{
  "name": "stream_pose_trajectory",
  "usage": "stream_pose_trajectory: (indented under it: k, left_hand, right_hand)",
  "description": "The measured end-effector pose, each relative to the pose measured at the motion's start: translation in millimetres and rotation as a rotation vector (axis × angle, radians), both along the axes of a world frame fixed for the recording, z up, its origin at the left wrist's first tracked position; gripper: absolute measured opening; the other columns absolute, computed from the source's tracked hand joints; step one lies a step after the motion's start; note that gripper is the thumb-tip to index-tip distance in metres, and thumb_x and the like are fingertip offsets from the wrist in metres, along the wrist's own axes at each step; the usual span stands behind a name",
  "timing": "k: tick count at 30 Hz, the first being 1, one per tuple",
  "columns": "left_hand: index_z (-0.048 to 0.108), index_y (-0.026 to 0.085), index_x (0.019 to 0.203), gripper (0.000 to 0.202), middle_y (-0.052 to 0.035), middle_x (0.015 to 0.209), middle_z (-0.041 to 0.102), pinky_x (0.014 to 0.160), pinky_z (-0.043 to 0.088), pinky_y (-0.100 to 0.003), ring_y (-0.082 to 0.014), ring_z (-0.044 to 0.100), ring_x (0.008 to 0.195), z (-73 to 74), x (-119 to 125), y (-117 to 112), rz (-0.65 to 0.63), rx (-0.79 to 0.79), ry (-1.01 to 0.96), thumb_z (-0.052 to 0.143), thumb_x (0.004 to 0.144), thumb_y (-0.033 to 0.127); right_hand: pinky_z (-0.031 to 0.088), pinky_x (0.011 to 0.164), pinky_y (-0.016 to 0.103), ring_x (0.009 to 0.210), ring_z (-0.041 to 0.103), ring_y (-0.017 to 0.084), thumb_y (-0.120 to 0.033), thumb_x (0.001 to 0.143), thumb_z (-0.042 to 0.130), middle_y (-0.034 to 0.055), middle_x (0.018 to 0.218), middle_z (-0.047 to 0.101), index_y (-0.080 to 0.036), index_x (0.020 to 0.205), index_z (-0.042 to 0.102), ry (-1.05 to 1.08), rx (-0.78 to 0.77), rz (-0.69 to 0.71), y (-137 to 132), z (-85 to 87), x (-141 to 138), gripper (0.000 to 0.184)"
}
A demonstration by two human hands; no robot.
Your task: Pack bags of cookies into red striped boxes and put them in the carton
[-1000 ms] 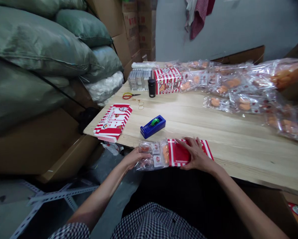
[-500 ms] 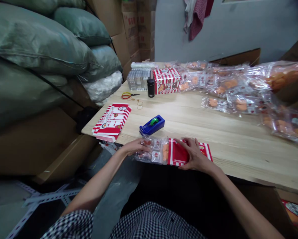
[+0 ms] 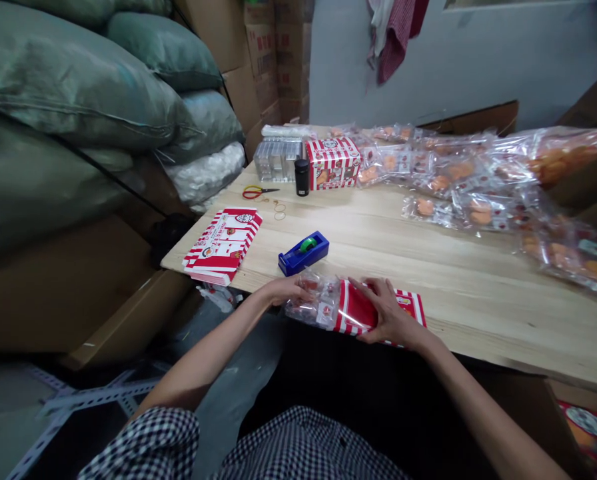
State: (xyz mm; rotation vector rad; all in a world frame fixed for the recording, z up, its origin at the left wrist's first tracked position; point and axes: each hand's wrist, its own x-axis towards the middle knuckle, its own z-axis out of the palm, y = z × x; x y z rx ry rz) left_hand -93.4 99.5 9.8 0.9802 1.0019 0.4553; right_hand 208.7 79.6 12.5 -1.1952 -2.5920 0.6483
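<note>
A red-and-white striped carton (image 3: 358,313) lies at the near edge of the wooden table (image 3: 428,260). My right hand (image 3: 391,317) rests on top of it, fingers curled over its open end. My left hand (image 3: 291,291) grips a clear plastic packet of small toys (image 3: 313,303) whose right end sits inside the carton's mouth.
A blue tape dispenser (image 3: 303,252) sits just behind my hands. A stack of flat striped cartons (image 3: 223,245) lies at the left edge. Scissors (image 3: 259,192), a black canister (image 3: 302,177), an assembled striped box (image 3: 333,162) and several clear packets (image 3: 468,193) fill the back and right.
My left hand has moved right, pushing the clear packet further into the striped carton. The right hand has stayed on the carton.
</note>
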Motion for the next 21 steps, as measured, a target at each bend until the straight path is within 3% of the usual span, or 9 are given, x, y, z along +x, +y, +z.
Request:
stream_pose_trajectory:
  k: [4, 9, 15, 21]
  left_hand:
    - [0.070, 0.010, 0.096, 0.050, -0.0054, 0.073, 0.069, 0.043, 0.034, -0.019, -0.0094, 0.053, 0.049, -4.4, 17, -1, 0.063, 0.002, -0.044, 0.090, 0.056, 0.032]
    - [0.067, 0.013, 0.109, 0.057, -0.0086, 0.093, 0.071, 0.057, 0.048, -0.023, -0.0148, 0.065, 0.071, 2.4, 5, -8, 0.191, 0.030, -0.065, 0.084, 0.067, 0.048]
    - [0.070, 0.011, 0.097, 0.058, -0.0052, 0.078, 0.068, 0.058, 0.048, -0.024, -0.0139, 0.063, 0.065, -0.7, 9, -11, 0.248, 0.045, -0.035, 0.082, 0.065, 0.058]
    - [0.067, 0.011, 0.086, 0.055, -0.0054, 0.075, 0.067, 0.056, 0.045, -0.023, -0.0141, 0.061, 0.062, -4.0, 53, -6, 0.207, 0.073, -0.058, 0.082, 0.062, 0.058]
  right_hand:
    - [0.007, 0.117, 0.066, 0.136, 0.034, 0.041, -0.042, 0.061, 0.083, 0.0154, 0.136, 0.037, -0.030, 0.158, 0.017, -0.004, 0.036, -0.035, 1, -2.9, 8, 0.118]
    - [0.006, 0.116, 0.067, 0.137, 0.034, 0.042, -0.053, 0.061, 0.081, 0.0161, 0.142, 0.037, -0.032, 0.158, 0.013, -0.031, 0.082, -0.041, 1, -4.6, 14, 0.120]
    - [0.010, 0.118, 0.062, 0.136, 0.036, 0.039, -0.044, 0.062, 0.080, 0.0148, 0.138, 0.041, -0.028, 0.158, 0.017, 0.002, 0.109, -0.022, 0, -3.8, 7, 0.116]
    - [0.014, 0.118, 0.061, 0.132, 0.039, 0.037, -0.040, 0.061, 0.080, 0.0140, 0.135, 0.042, -0.029, 0.158, 0.016, 0.008, 0.098, -0.014, 0, 2.4, -1, 0.116]
